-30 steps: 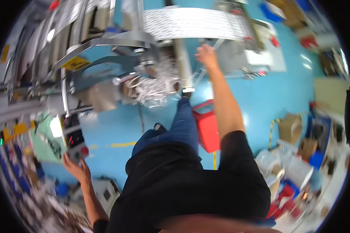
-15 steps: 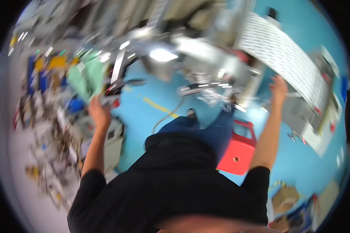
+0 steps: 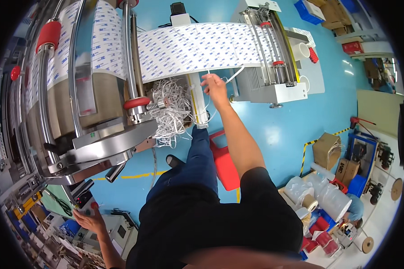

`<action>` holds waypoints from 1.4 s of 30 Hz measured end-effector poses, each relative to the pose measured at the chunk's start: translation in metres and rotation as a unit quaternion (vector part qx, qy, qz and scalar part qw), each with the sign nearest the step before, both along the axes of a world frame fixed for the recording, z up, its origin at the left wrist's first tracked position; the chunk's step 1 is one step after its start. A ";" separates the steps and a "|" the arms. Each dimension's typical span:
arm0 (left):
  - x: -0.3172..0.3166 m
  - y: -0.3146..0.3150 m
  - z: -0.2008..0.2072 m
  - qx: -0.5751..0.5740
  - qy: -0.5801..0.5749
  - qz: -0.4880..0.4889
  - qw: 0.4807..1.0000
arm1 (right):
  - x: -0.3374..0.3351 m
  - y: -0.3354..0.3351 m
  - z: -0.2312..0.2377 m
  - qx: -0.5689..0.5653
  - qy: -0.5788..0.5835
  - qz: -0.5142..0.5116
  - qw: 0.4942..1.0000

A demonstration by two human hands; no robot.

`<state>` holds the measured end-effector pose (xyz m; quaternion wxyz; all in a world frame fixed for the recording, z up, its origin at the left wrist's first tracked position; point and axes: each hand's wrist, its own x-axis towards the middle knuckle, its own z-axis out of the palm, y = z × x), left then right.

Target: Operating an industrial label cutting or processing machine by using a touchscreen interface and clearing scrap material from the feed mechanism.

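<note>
A wide white printed web runs from a big roll on the left machine across to a smaller grey cutting unit. My right hand reaches up under the web's lower edge and pinches a thin white trimmed strip. A tangle of white waste strips hangs just left of that hand. My left hand rests low at the left on a control panel with red buttons, fingers spread.
A red stool stands on the blue floor beside my legs. Wrapped rolls, cardboard boxes and blue crates lie at the right. Another person crouches at the lower right. Cluttered shelves fill the lower left.
The view swung back from the left side toward the machine. My right hand stays up at the web edge, now on the thin strip. My left hand stays at the control panel.
</note>
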<state>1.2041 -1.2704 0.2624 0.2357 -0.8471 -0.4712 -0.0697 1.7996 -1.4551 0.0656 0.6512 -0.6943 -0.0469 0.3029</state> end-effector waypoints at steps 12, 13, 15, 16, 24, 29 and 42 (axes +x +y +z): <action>-0.003 -0.001 0.002 -0.013 0.021 0.004 1.000 | -0.016 0.002 0.004 0.017 0.052 0.045 0.998; -0.004 -0.001 0.003 -0.012 0.022 0.009 1.000 | -0.016 0.003 0.003 0.015 0.051 0.044 0.998; -0.005 0.000 0.001 -0.013 0.022 0.012 1.000 | -0.017 0.004 0.003 0.024 0.049 0.041 0.998; -0.006 0.000 0.001 -0.009 0.018 0.016 1.000 | -0.017 0.004 0.003 0.022 0.048 0.040 0.998; -0.021 0.010 -0.010 -0.017 0.015 0.028 0.999 | -0.027 0.015 0.006 0.012 0.041 0.037 0.998; -0.061 0.056 -0.037 -0.020 0.012 0.021 1.000 | -0.079 0.058 -0.021 -0.009 -0.023 0.005 1.000; -0.107 0.096 -0.069 -0.026 0.034 0.000 0.999 | -0.163 0.085 -0.059 -0.030 0.022 0.038 0.999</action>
